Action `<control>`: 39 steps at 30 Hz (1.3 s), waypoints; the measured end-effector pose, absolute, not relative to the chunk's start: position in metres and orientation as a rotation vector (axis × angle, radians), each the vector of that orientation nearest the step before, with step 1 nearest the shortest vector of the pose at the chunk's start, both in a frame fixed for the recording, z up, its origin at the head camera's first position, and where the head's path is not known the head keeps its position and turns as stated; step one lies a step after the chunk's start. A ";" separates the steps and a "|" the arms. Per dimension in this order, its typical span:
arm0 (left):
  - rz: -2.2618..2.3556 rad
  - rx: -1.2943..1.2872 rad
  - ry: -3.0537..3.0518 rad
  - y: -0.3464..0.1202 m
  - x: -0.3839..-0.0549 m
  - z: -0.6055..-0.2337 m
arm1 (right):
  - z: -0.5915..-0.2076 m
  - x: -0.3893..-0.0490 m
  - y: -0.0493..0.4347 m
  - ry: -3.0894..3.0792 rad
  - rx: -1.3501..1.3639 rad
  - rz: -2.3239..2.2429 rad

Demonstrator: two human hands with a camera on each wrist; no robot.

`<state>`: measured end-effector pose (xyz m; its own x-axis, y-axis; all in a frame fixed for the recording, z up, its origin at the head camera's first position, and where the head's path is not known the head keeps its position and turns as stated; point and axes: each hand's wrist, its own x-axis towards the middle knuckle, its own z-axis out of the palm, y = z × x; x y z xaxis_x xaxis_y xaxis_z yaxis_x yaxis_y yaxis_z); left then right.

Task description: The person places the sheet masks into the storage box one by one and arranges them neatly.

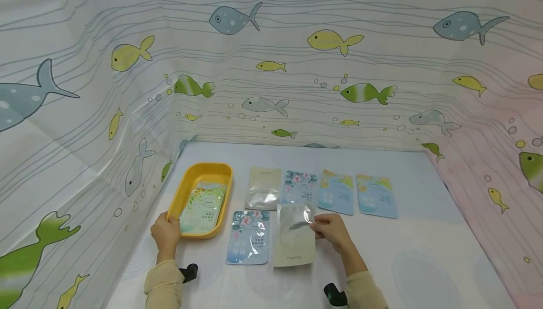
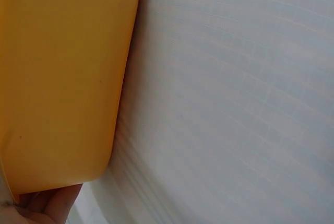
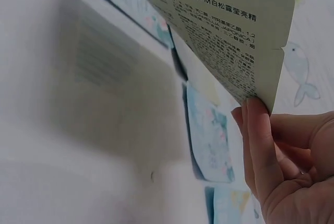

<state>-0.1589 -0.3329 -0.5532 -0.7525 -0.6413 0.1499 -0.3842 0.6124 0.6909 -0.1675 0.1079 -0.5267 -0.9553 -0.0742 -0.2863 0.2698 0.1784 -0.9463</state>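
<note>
Cream sachet (image 1: 294, 236): lifted off the desk (image 1: 424, 233) at its far end, near end low by the blue floral sachet (image 1: 249, 237); pinched at one top corner by the right hand (image 1: 333, 231).
Right hand: thumb and fingers (image 3: 257, 135) closed on the sachet edge just below the tear notch; rest of hand curled.
Left hand (image 1: 166, 233): grips near-left corner of the yellow tray (image 1: 186, 184); tray holds one green sachet (image 1: 202, 207).
Doing it well: best to keep the pinch on the corner seal, not the filled middle; carry flat enough to clear the tray rim; tray likely wants steadying so it does not slide.
Row behind: second cream sachet (image 1: 263, 187), floral one (image 1: 300, 187), two blue-yellow ones (image 1: 336, 191) (image 1: 377, 196), all flat on desk.
Head view only: whole layout, both hands, tray contents.
Right wrist view only: printed back of sachet (image 3: 219, 36), notch, exact finger placement.
Left wrist view only: tray's outer wall (image 2: 57, 78) close up, fingertip (image 2: 49, 203) under its corner; no sachets visible.
</note>
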 end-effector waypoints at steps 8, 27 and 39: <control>-0.906 0.807 -2.454 -0.331 -0.158 -0.550 | -0.513 -0.170 0.093 2.207 0.126 -1.865; -0.882 0.782 -2.444 -0.331 -0.157 -0.551 | -0.495 -0.186 0.062 2.190 -0.033 -1.869; -0.916 0.789 -2.412 -0.332 -0.158 -0.554 | -0.487 -0.197 0.033 2.131 -0.044 -1.975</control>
<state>-0.1584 -0.3321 -0.5539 -0.7405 -0.6432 0.1946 -0.3519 0.6179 0.7031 -0.1972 0.0330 -0.4870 -0.9718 -0.1810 -0.1509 0.1368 0.0881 -0.9867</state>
